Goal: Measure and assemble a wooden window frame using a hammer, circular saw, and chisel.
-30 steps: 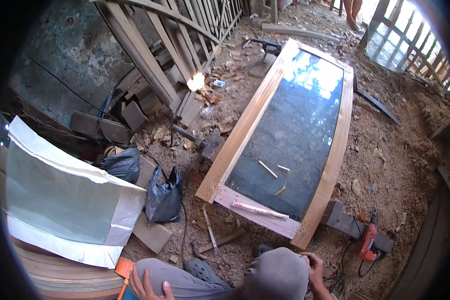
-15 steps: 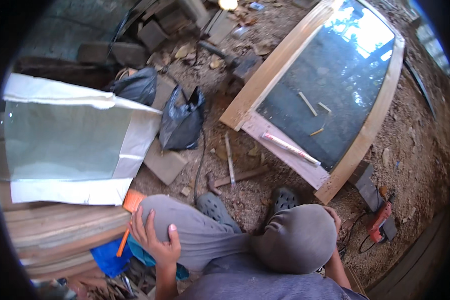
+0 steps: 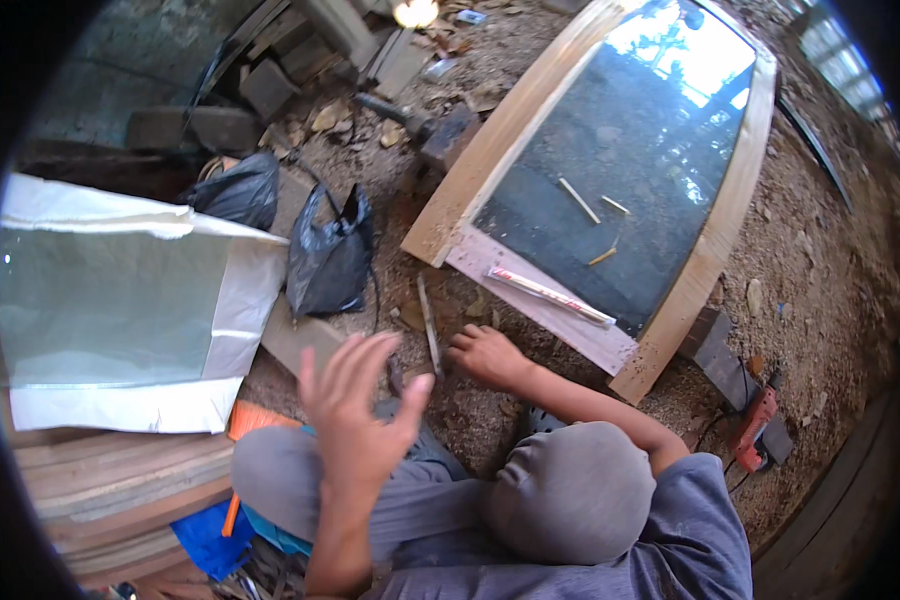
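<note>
My left hand [image 3: 358, 415] is raised above my left thigh with its fingers spread and nothing in it. Low over the ground, my right hand [image 3: 492, 358] reaches forward with loosely bent, parted fingers and no visible object in them. Just left of its fingertips lies a narrow, pale stick-like tool [image 3: 428, 325]. A hammer, plain in the earlier picture, is now mostly hidden behind my hands. Beyond my right hand is an arched wooden frame [image 3: 445, 215] around a dark glass pane [image 3: 560, 240]. A slim red-and-white packet [image 3: 552, 297] and several small wood strips rest on it.
At left, a glass sheet [image 3: 110, 300] partly wrapped in white paper lies above stacked boards [image 3: 130, 480]. Black plastic bags [image 3: 328, 255] sit beside it. An orange brush [image 3: 260, 418] is by my left knee. A red power drill [image 3: 755, 430] with a cord lies at right.
Both hands have left my knees. My left hand has risen and moved right; my right has swung forward and left toward the stick-like tool. The view has shifted slightly.
</note>
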`<state>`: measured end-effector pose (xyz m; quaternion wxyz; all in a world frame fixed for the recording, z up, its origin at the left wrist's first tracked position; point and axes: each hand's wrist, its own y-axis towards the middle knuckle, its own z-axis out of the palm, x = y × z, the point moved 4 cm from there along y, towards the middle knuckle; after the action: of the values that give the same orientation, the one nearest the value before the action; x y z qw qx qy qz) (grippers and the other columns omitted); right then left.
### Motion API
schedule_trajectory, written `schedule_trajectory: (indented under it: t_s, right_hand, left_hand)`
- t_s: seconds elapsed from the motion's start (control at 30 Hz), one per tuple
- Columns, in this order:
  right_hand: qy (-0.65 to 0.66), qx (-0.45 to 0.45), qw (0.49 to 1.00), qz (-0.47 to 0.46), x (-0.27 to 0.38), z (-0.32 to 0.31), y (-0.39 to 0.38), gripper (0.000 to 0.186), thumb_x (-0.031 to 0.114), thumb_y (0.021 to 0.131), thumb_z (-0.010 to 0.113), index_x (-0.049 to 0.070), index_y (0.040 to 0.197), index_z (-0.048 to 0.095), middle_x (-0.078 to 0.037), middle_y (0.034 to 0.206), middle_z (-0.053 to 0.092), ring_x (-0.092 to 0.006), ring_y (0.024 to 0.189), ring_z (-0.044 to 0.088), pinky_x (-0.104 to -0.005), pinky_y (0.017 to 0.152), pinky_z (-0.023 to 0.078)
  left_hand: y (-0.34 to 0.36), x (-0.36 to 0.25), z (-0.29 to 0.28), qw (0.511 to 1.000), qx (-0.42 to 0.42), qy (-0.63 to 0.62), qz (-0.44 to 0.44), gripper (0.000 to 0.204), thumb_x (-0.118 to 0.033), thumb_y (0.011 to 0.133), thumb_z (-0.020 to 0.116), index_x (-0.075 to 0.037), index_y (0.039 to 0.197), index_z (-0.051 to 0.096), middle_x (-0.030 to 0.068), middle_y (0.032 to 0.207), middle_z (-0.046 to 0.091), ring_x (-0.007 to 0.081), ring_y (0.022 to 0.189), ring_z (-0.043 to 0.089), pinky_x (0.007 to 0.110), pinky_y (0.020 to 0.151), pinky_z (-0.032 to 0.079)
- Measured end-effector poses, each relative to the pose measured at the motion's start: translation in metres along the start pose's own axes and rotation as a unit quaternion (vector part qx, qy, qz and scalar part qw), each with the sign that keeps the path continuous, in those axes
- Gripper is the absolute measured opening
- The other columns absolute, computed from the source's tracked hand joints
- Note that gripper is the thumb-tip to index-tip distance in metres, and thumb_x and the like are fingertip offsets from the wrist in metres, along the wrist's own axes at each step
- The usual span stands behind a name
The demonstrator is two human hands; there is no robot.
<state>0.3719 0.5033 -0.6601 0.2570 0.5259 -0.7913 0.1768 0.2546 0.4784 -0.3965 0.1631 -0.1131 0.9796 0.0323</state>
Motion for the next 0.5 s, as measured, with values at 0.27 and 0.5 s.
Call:
schedule_trajectory:
  t_s: [0.27,0.5]
  right_hand:
    - [0.124,-0.017,0.992,0.035,-0.008,0.051,0.017,0.046,0.016,0.093,0.053,0.0,0.136,0.054,-0.021,0.145,0.052,-0.0363,0.14,0.044,-0.0458,0.118,0.032]
    - [-0.063,-0.159,0.984,-0.052,0.0,0.074,0.003,0.023,0.019,0.089,0.057,0.005,0.101,0.07,-0.011,0.118,0.063,-0.0284,0.113,0.06,-0.0382,0.083,0.055]
  left_hand:
    - [0.133,-0.086,0.177,0.956,0.084,-0.137,0.245,0.031,-0.025,0.095,0.066,-0.012,0.124,0.068,0.007,0.127,0.069,0.0255,0.12,0.063,0.05,0.113,0.038]
    - [0.21,-0.152,0.266,0.935,0.122,-0.103,0.316,0.03,-0.022,0.093,0.071,-0.013,0.121,0.07,0.0062,0.131,0.066,0.0251,0.125,0.059,0.052,0.115,0.037]
